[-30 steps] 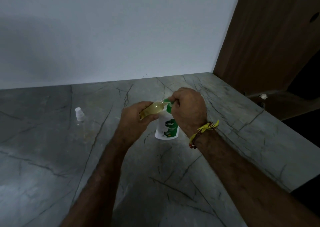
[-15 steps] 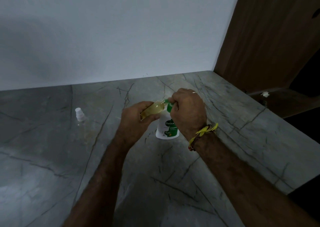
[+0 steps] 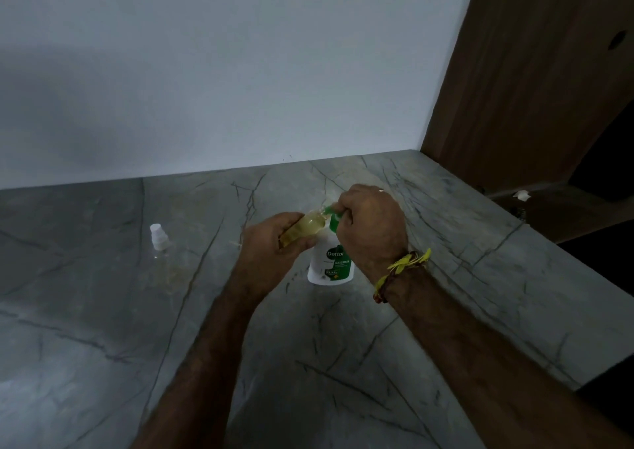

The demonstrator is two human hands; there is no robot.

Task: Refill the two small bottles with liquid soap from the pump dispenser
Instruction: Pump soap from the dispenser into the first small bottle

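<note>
From my seat at the feed, the far left of the grey veined stone counter [image 3: 103,328] carries the second small bottle [image 3: 161,246], a clear plastic one with a white ribbed cap, standing upright at about nine o'clock from the hands and well apart from them; I cannot tell how full it is, and I read no writing on it. Moving right, my left hand [image 3: 271,246] has its fingers curled round the small bottle being filled [image 3: 303,225], a clear tube-shaped body showing amber-yellow liquid, tilted with its mouth pointing up toward two o'clock and meeting the green nozzle. Just right of that stands the pump dispenser [image 3: 331,263], a rounded white plastic bottle resting on the counter, its green label reading "Dettol" with "ORIGINAL" beneath; smaller print below is too fine to read. The green pump head at twelve o'clock of the dispenser is mostly covered by my right hand [image 3: 372,229], whose fingers are bunched together and curled down over it. A pale ring [image 3: 380,190] sits on one finger, and a yellow and dark red thread band [image 3: 399,270] wraps the right wrist. At the far right, around three o'clock, a brown wood-grain panel [image 3: 521,71] rises beside the plain pale wall [image 3: 223,71].
</note>
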